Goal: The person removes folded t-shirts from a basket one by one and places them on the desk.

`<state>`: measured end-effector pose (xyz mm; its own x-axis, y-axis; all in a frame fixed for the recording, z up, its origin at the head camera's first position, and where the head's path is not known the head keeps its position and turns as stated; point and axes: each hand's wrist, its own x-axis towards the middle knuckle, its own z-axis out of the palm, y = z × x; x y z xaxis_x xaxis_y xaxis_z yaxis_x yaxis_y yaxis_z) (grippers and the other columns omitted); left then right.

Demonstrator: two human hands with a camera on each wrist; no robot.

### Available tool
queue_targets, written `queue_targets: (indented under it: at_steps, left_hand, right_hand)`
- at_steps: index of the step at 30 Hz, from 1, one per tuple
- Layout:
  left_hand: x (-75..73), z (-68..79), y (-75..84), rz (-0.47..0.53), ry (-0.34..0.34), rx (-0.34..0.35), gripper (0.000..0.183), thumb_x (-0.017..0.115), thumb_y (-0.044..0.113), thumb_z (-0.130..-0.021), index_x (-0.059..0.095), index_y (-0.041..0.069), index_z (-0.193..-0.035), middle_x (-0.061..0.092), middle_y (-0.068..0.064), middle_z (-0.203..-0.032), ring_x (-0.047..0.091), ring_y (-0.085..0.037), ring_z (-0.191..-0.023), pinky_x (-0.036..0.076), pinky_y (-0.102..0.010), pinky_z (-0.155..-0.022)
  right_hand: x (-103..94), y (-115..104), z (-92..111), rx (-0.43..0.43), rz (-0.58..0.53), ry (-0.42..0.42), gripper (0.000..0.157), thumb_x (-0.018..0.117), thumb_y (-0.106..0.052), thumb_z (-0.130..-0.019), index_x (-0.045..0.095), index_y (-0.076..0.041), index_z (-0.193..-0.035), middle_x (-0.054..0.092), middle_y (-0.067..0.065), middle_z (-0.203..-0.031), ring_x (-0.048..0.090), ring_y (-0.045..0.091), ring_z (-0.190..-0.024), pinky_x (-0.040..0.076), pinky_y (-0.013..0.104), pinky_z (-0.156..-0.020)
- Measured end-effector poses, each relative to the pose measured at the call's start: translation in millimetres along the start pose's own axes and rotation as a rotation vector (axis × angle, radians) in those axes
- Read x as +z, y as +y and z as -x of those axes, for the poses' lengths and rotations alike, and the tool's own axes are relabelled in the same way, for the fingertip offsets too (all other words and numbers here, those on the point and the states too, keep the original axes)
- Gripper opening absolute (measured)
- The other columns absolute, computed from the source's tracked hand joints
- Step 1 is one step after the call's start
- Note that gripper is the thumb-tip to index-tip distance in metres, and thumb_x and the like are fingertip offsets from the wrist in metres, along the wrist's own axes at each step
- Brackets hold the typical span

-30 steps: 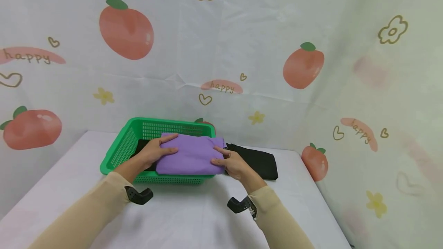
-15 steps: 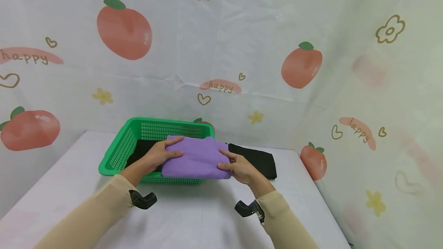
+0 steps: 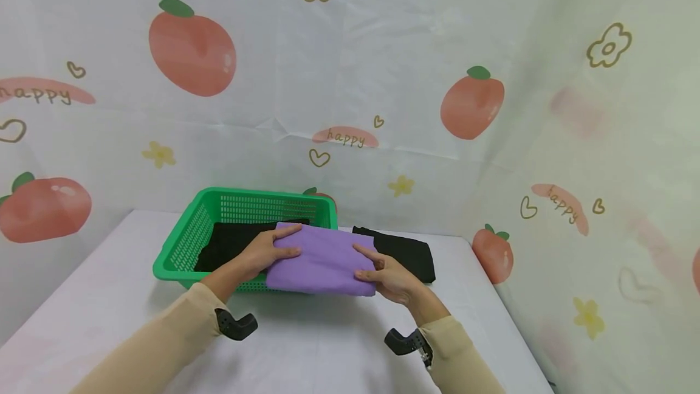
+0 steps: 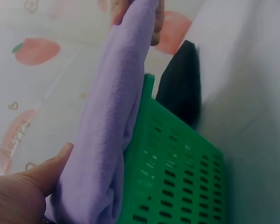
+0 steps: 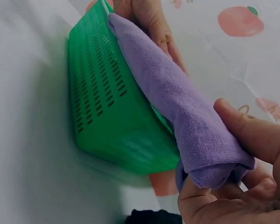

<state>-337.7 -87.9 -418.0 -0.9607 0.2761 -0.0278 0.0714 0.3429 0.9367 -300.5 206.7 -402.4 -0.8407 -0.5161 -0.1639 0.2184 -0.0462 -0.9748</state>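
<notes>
Both hands hold a folded purple cloth (image 3: pixel 322 260) by its two ends, over the front right part of a green plastic basket (image 3: pixel 183 233). My left hand (image 3: pixel 259 254) grips the left end, its thumb and index finger lying on top. At the other end my right hand (image 3: pixel 391 275) pinches the fold, and in the right wrist view its thumb is above and its fingers (image 5: pixel 198 203) are beneath the cloth (image 5: pixel 196 126). Folded black cloth (image 3: pixel 232 242) lies inside the basket, partly covered by the left hand and the purple cloth.
Right of the basket, another folded black cloth (image 3: pixel 407 254) lies on the white-covered table (image 3: pixel 306 345). Behind stands a white curtain (image 3: pixel 262 78) printed with peaches, flowers and hearts. The basket's front rim runs under the purple cloth.
Both hands have brought the purple cloth toward the body and to the right, from over the basket to across its front rim. More of the black cloth in the basket shows.
</notes>
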Motion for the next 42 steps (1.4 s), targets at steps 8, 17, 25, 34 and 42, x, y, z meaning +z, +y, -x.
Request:
queue_targets:
  at_steps: [8, 17, 25, 34, 42]
  left_hand:
    - [15.4, -0.3, 10.5, -0.009, -0.013, 0.024, 0.066, 0.074, 0.032, -0.073, 0.047, 0.025, -0.133, 0.031, -0.018, -0.140, 0.030, -0.033, -0.124, 0.038, -0.046, -0.090]
    - [39.1, -0.4, 25.9, 0.038, -0.062, 0.043, 0.072, 0.079, 0.026, -0.068, 0.047, 0.027, -0.132, 0.036, -0.016, -0.137, 0.044, -0.027, -0.112, 0.048, -0.034, -0.074]
    - [63.5, -1.0, 35.5, 0.107, -0.191, 0.074, 0.082, 0.079, 0.023, -0.069, 0.036, 0.030, -0.139, 0.032, -0.016, -0.138, 0.052, -0.022, -0.100, 0.050, -0.034, -0.070]
    - [102.7, -7.5, 43.0, 0.122, -0.277, 0.101, 0.086, 0.078, 0.019, -0.070, 0.030, 0.029, -0.141, 0.028, -0.017, -0.138, 0.043, -0.025, -0.111, 0.051, -0.032, -0.070]
    - [135.9, -7.9, 50.6, 0.174, -0.247, 0.109, 0.085, 0.076, 0.008, -0.071, 0.032, 0.023, -0.141, 0.032, -0.020, -0.136, 0.044, -0.026, -0.110, 0.050, -0.032, -0.073]
  right_hand:
    - [-15.2, 4, 16, -0.018, 0.012, 0.009, 0.068, 0.059, 0.005, -0.083, 0.029, -0.011, -0.142, -0.010, 0.015, -0.146, 0.008, 0.028, -0.129, 0.037, 0.033, -0.093]
    - [-38.1, 6, 40, -0.048, 0.048, 0.002, 0.067, 0.056, 0.005, -0.085, 0.026, -0.012, -0.143, -0.015, 0.011, -0.146, 0.004, 0.026, -0.130, 0.033, 0.032, -0.096]
    - [-63.4, 3, 62, -0.046, 0.068, 0.011, 0.067, 0.053, 0.005, -0.087, 0.024, -0.015, -0.144, -0.007, 0.011, -0.146, 0.010, 0.029, -0.129, 0.035, 0.032, -0.094]
    - [-94.4, 6, 90, -0.008, 0.064, 0.059, 0.066, 0.052, 0.004, -0.088, 0.025, -0.018, -0.144, -0.007, 0.010, -0.146, 0.006, 0.029, -0.130, 0.037, 0.031, -0.093]
    - [-118.4, 11, 108, 0.012, 0.060, 0.058, 0.065, 0.048, 0.005, -0.089, 0.022, -0.018, -0.144, -0.006, 0.009, -0.144, 0.016, 0.026, -0.126, 0.036, 0.033, -0.093]
